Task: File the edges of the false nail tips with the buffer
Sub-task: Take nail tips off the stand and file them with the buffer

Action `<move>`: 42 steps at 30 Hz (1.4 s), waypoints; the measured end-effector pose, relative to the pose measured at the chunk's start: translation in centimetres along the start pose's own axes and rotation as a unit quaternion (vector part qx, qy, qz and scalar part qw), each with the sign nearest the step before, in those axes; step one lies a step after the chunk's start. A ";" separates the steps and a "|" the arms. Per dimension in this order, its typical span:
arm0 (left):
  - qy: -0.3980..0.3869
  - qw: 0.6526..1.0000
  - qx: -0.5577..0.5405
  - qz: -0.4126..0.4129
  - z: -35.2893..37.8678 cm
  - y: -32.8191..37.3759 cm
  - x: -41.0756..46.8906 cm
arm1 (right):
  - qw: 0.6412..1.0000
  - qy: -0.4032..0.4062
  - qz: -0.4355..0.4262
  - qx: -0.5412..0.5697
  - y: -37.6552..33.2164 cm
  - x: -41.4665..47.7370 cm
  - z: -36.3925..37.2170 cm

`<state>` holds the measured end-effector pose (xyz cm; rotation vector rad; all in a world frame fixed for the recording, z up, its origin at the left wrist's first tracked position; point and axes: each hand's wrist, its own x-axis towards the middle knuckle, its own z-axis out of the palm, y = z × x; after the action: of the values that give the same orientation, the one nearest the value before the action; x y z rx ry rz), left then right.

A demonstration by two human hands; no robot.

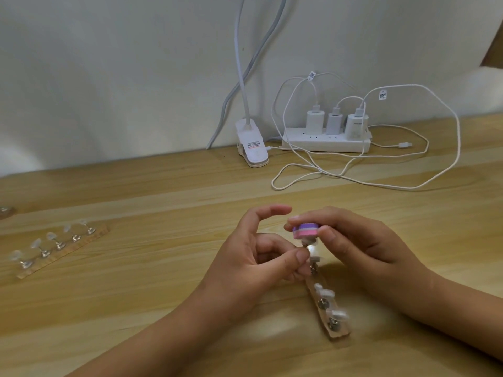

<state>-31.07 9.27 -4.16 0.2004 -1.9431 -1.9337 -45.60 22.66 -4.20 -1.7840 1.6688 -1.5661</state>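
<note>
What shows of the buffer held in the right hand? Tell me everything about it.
The buffer is a small, slightly blurred block in layers: purple on top, a pale stripe, pink below. It looks like foam. It lies roughly level, held between the fingers and thumb of the right hand. Its pink underside seems to meet the false nail tip at the far end of the tan strip. The left hand pinches the stand just below it.

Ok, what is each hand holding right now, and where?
The right hand pinches the buffer by its sides; the left hand pinches the nail tip stand just below it.
</note>
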 end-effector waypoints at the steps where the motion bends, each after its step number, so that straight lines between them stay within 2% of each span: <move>1: 0.000 1.000 -0.003 0.002 0.0 0.1 0.0 | 1.000 0.008 -0.019 -0.011 -0.1 0.0 0.0; 3: -0.001 1.000 -0.004 0.002 -0.1 0.1 0.1 | 0.998 0.011 -0.046 -0.035 -0.1 0.0 0.0; 12: -0.003 1.000 0.002 0.000 0.1 0.1 -0.1 | 0.998 -0.007 -0.002 -0.062 0.1 0.0 0.1; 16: -0.009 1.000 0.009 0.008 0.1 0.2 -0.2 | 0.995 0.002 -0.040 -0.090 0.1 0.0 0.0; 26: 0.000 1.000 -0.004 0.020 0.0 0.3 -0.1 | 1.000 0.007 0.019 -0.006 -0.2 0.0 -0.3; 32: 0.001 1.000 0.008 0.025 0.0 0.3 -0.1 | 1.000 0.022 0.010 0.015 -0.2 0.0 -0.3; 35: 0.002 1.000 0.011 0.028 -0.1 0.4 -0.2 | 0.999 0.038 -0.024 -0.005 -0.2 0.0 -0.2; 39: 0.005 0.999 0.022 0.030 -0.3 0.3 -0.3 | 0.999 0.024 0.021 0.021 -0.3 0.2 -0.3; 42: 0.007 0.999 0.029 0.031 -0.3 0.2 -0.2 | 0.999 0.028 0.005 0.019 -0.2 0.1 -0.3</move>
<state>-30.74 9.09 -4.04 0.1668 -1.9739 -1.8348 -45.74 22.75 -3.85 -1.7260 1.6590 -1.6479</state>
